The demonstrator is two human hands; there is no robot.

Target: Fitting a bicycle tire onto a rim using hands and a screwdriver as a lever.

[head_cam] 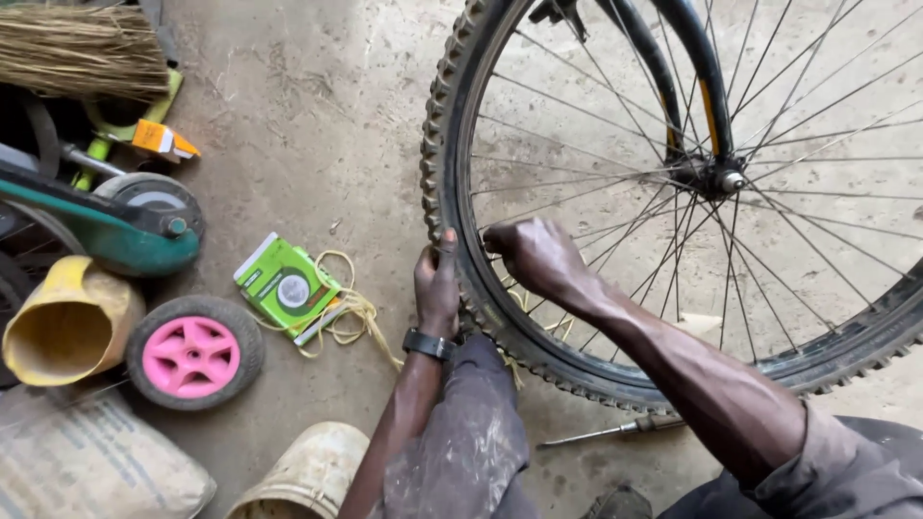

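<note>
Bare, dusty concrete floor (pixel 317 125), pale and scuffed. Lying on it left of centre: a green booklet-like packet (pixel 286 285) with a loose tangle of yellowish string (pixel 351 317) just right of it. Further left, a small pink-hubbed wheel (pixel 194 353) flat on the ground, touching a yellow cone-shaped container (pixel 67 327) on its side. Near left corner: a grey woven sack (pixel 91 466); beside it a worn whitish bucket (pixel 308 476). Near centre-right, a screwdriver (pixel 615 430) flat by the upright bicycle tyre (pixel 444 144). Far left, a straw broom (pixel 82 48).
</note>
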